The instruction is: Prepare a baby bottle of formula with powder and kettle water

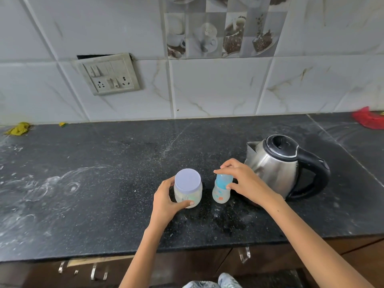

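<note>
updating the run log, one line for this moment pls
left hand grips jar | right hand grips bottle cap | kettle untouched

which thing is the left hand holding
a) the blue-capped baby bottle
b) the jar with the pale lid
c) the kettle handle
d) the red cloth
b: the left hand wraps the jar, thumb across its front, while the right hand is on the baby bottle.

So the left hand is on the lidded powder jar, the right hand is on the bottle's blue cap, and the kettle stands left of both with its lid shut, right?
Not quite: the head view shows the kettle to the right of both, lid shut. The rest holds: the left hand grips the lidded powder jar, and the right hand holds the blue cap of the bottle.
</note>
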Available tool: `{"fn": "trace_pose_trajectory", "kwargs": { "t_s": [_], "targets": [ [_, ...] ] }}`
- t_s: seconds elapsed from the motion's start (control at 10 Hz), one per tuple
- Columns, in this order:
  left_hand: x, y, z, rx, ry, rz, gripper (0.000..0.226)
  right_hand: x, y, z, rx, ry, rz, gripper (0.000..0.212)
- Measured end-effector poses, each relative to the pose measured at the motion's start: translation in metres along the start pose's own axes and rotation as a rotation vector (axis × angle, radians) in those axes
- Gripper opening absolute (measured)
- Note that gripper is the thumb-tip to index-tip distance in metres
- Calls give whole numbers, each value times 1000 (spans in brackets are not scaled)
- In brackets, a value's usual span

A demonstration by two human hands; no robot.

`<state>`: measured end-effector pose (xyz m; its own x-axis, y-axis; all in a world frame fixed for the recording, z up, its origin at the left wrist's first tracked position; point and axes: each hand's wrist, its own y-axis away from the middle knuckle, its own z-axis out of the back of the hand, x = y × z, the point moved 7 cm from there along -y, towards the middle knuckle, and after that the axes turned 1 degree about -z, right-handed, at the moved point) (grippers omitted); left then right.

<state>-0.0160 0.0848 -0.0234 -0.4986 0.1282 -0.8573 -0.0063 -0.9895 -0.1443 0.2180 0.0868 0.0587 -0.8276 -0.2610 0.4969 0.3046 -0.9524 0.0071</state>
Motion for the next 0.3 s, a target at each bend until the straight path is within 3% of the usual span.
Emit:
{"fn": "trace_pose_trajectory", "kwargs": {
  "t_s": [0.1, 0.3],
  "targets": [
    [-1, 3, 3, 12, -6, 0, 94, 1, 3, 1, -4, 26, 3, 65],
    [-48, 12, 33, -194, -290, -266, 68, 13, 18, 26, -346, 90, -24, 54]
  ]
}}
